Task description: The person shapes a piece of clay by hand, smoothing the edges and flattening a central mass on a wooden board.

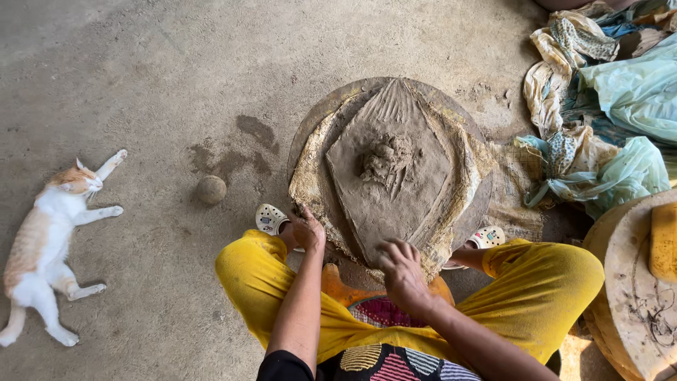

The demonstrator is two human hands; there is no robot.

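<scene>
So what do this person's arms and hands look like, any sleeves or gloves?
No gloves: the left hand and right hand are bare and smeared with grey clay. Both forearms are uncovered too. A short black sleeve shows only at the left upper arm. No rings or watch are visible.

A bare grey concrete floor [141, 63] carries everything, with a dark damp stain [236, 152] near its middle. Directly on it lie a round wooden board [331, 106] under a cloth and clay slab, a small clay ball [211, 189] to that board's left, and an orange-and-white cat [46, 240] stretched out at the far left. Crumpled cloths and plastic sheets [606, 106] are heaped at the right, and a second round board [627, 282] sits below them.
</scene>
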